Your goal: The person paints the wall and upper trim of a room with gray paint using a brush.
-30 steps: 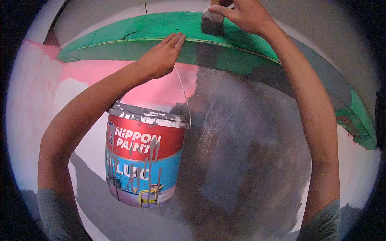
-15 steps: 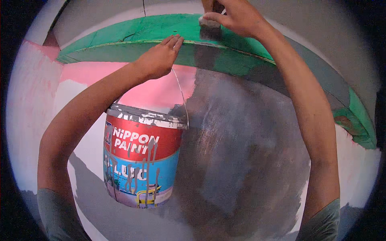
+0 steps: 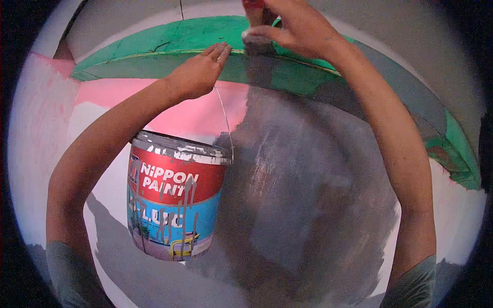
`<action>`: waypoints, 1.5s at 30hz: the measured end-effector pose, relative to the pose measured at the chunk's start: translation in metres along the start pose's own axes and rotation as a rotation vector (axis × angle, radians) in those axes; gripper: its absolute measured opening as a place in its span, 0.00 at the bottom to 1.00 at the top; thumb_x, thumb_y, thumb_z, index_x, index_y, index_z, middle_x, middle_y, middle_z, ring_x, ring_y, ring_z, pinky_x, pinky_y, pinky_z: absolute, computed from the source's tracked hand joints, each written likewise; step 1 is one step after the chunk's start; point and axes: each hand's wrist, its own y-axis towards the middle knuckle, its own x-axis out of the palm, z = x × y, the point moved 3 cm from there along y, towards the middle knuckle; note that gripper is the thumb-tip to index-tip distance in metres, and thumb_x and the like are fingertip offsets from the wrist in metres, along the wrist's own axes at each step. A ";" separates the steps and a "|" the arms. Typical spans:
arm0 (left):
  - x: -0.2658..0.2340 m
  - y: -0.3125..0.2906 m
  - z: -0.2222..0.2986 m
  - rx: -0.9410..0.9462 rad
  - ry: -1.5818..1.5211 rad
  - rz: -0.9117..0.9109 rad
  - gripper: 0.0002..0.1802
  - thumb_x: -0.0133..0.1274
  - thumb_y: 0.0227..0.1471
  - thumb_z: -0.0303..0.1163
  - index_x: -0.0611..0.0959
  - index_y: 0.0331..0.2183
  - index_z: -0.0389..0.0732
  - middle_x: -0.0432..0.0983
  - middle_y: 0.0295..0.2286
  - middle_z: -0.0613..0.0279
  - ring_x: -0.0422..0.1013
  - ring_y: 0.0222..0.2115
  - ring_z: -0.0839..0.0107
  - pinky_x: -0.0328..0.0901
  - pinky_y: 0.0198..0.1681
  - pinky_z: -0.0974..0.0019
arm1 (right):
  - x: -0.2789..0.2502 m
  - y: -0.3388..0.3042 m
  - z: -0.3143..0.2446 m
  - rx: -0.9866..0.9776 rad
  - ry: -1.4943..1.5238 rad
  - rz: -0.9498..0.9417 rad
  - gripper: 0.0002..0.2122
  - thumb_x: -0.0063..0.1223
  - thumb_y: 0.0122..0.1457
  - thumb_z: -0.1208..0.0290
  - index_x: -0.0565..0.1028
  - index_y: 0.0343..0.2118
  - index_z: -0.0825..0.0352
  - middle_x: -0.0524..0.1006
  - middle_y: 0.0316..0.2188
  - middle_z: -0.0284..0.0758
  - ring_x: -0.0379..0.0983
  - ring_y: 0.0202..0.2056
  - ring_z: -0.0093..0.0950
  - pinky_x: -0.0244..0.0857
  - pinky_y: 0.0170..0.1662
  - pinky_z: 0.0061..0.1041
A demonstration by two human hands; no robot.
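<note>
My right hand point(image 3: 303, 32) is closed round a paintbrush point(image 3: 254, 17) with a reddish handle end. Its dark bristles press against the green wooden beam point(image 3: 200, 32), over a patch coated dark grey. To the left, my left hand point(image 3: 196, 76) rests at the beam's lower front edge, fingertips against it. A paint bucket point(image 3: 177, 179) hangs by its thin wire handle point(image 3: 224, 110) from my left hand; just where the wire passes under the fingers is hidden. The red and blue bucket has grey drips down its side and a grey-smeared rim. Its contents do not show.
Behind the bucket, the wall carries a large dark grey painted area point(image 3: 287, 190) beside pink point(image 3: 185, 113) and white parts. The beam arches across the top, grey along its right half with green at the far right end. A grey surface point(image 3: 123, 25) lies above it.
My right hand and the paintbrush have shifted slightly left along the beam. The bucket and my left hand have moved a little left and up.
</note>
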 end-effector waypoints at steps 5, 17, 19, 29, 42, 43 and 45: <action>0.005 -0.003 -0.001 0.020 0.030 0.018 0.34 0.43 0.35 0.17 0.55 0.49 0.22 0.53 0.49 0.38 0.52 0.52 0.52 0.52 0.54 0.62 | -0.013 -0.013 -0.012 0.287 -0.252 -0.313 0.13 0.52 0.48 0.68 0.65 0.32 0.69 0.72 0.22 0.44 0.68 0.24 0.36 0.59 0.28 0.33; 0.007 -0.010 -0.003 -0.036 -0.005 -0.030 0.35 0.43 0.36 0.17 0.54 0.50 0.23 0.52 0.50 0.38 0.51 0.52 0.51 0.51 0.54 0.62 | -0.032 -0.033 -0.019 0.319 -0.328 -0.319 0.09 0.51 0.48 0.68 0.67 0.30 0.65 0.74 0.25 0.46 0.72 0.27 0.35 0.61 0.30 0.33; 0.005 -0.003 0.000 -0.022 -0.013 -0.004 0.35 0.43 0.36 0.16 0.54 0.50 0.24 0.52 0.50 0.38 0.51 0.52 0.51 0.51 0.55 0.62 | -0.029 -0.045 -0.006 0.185 -0.358 -0.203 0.11 0.52 0.48 0.69 0.68 0.33 0.66 0.74 0.26 0.42 0.72 0.29 0.34 0.64 0.33 0.30; -0.014 -0.009 0.007 -0.079 0.003 -0.086 0.38 0.47 0.33 0.17 0.54 0.50 0.25 0.52 0.50 0.38 0.52 0.52 0.53 0.52 0.54 0.62 | -0.048 -0.073 -0.024 -0.008 -0.499 0.027 0.12 0.55 0.46 0.68 0.70 0.33 0.67 0.75 0.25 0.40 0.73 0.27 0.37 0.65 0.34 0.31; -0.002 -0.006 0.000 -0.097 -0.057 -0.009 0.35 0.43 0.34 0.15 0.56 0.50 0.27 0.55 0.48 0.39 0.56 0.49 0.50 0.54 0.52 0.60 | -0.016 -0.060 -0.018 0.005 -0.276 -0.077 0.14 0.56 0.43 0.71 0.69 0.34 0.68 0.75 0.24 0.39 0.74 0.27 0.35 0.66 0.31 0.29; -0.002 -0.004 0.000 -0.087 -0.057 -0.004 0.35 0.43 0.33 0.15 0.57 0.49 0.27 0.56 0.48 0.39 0.56 0.49 0.50 0.54 0.52 0.60 | -0.021 -0.059 -0.025 0.001 -0.275 -0.073 0.14 0.56 0.43 0.71 0.69 0.34 0.68 0.75 0.24 0.39 0.74 0.27 0.35 0.66 0.31 0.29; 0.001 -0.008 -0.003 -0.088 -0.051 -0.007 0.34 0.43 0.33 0.15 0.58 0.49 0.27 0.56 0.48 0.39 0.56 0.49 0.50 0.54 0.52 0.59 | -0.029 -0.061 -0.028 0.114 -0.526 -0.217 0.12 0.55 0.44 0.72 0.70 0.33 0.68 0.75 0.24 0.40 0.74 0.27 0.35 0.66 0.31 0.28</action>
